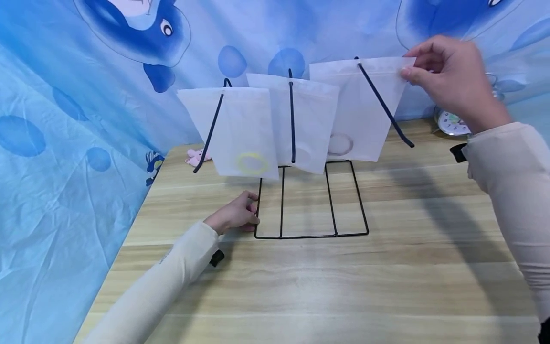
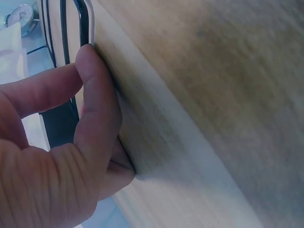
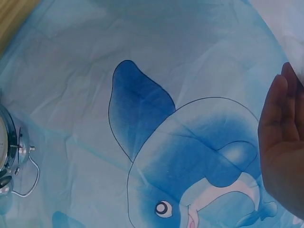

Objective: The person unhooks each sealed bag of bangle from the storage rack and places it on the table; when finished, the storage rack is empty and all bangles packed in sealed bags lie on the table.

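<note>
A black wire rack [image 1: 309,236] stands on the table, its prongs reaching up and forward. Three frosted white pouches hang from it: a left pouch [image 1: 236,119] with a yellow ring [image 1: 240,162] showing through, a middle pouch [image 1: 311,110], and a right pouch [image 1: 333,81] with a brownish ring [image 1: 351,143] visible inside. The top right corner of the right pouch is pinched between thumb and fingers of my right hand [image 1: 455,79]. Low on the left, my left hand [image 1: 235,213] grips the rack's base wire; the left wrist view shows thumb and fingers around it.
Behind the right pouch stands a twin-bell alarm clock [image 1: 453,123]. A pink plush toy [image 1: 195,156] lies at the table's back left, near a small blue figure [image 1: 153,167]. A blue whale-print curtain [image 1: 64,215] hangs behind and left of the wooden table [image 1: 301,296].
</note>
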### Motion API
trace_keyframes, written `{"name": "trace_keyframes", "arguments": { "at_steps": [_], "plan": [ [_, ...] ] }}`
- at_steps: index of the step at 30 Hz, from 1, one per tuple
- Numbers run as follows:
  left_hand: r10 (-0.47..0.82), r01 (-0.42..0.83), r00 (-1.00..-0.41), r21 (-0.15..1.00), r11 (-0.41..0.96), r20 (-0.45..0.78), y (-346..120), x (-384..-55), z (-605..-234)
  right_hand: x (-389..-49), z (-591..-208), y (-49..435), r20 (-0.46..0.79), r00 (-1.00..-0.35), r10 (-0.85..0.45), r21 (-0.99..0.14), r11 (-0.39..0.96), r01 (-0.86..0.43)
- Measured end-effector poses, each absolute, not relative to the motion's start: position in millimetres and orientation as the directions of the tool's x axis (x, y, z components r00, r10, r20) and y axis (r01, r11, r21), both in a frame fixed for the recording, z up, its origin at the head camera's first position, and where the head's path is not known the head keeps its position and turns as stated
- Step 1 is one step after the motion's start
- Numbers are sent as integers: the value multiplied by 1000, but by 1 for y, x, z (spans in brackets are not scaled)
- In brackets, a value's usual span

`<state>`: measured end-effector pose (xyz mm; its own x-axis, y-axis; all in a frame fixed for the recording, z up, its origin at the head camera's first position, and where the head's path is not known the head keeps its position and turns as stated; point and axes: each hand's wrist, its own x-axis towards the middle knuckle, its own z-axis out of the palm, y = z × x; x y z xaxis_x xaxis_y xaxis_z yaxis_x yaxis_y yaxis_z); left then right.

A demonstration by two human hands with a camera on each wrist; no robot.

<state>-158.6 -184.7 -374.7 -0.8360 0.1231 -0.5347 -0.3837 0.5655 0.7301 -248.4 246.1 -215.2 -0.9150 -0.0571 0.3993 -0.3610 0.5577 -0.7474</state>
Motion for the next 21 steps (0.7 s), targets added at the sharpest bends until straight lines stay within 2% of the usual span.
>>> {"name": "trace_keyframes", "arguments": {
  "at_steps": [7, 16, 21],
  "plan": [
    [134, -393, -829, 736, 552, -543, -187, -161, -373, -244, -217, 245, 460, -886, -62, -701, 586, -406],
    [132, -401, -828, 739, 541, -545, -188, -161, -379, -237, -218, 250, 464, -883, -70, -711, 565, -418],
    [137, -400, -829, 746, 533, -542, -187, -162, -380, -230, -220, 254, 511, -858, -49, -726, 511, -461]
  ]
}}
